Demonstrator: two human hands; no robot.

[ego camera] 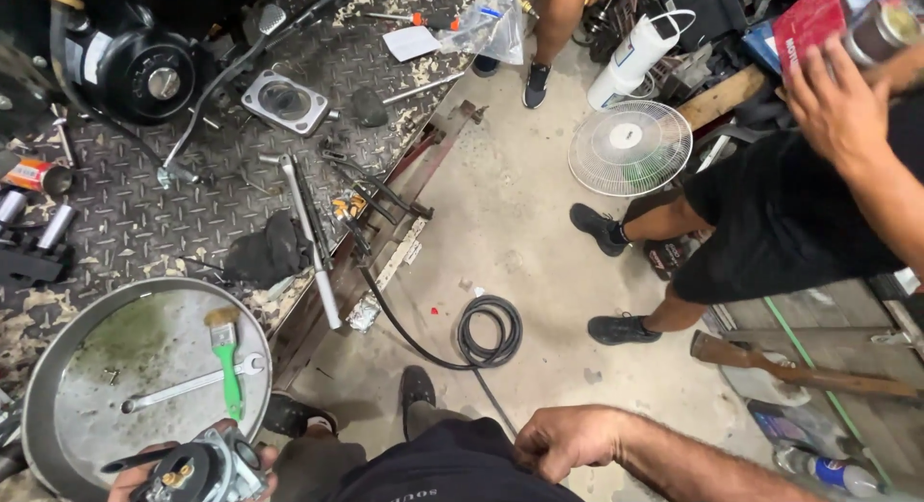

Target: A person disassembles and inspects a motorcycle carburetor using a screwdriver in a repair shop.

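My left hand (pixel 130 485) sits at the bottom left edge, shut on a small metal carburetor (pixel 207 468). It holds the part just over the near rim of a round metal pan (pixel 58 353). Inside the pan lie a green-handled brush (pixel 229 362) and a silver wrench (pixel 183 386). My right hand (pixel 566 440) is at the bottom centre, fingers curled shut against the waist of my dark shorts (pixel 452 468). I see nothing in it.
A diamond-plate platform (pixel 144 213) carries a black engine (pixel 135 64), a gasket plate (pixel 285 102), rods and rags. A black hose coil (pixel 489 331) lies on the concrete floor. A co-worker in black shorts (pixel 770 223) stands right, beside a white fan (pixel 630 148).
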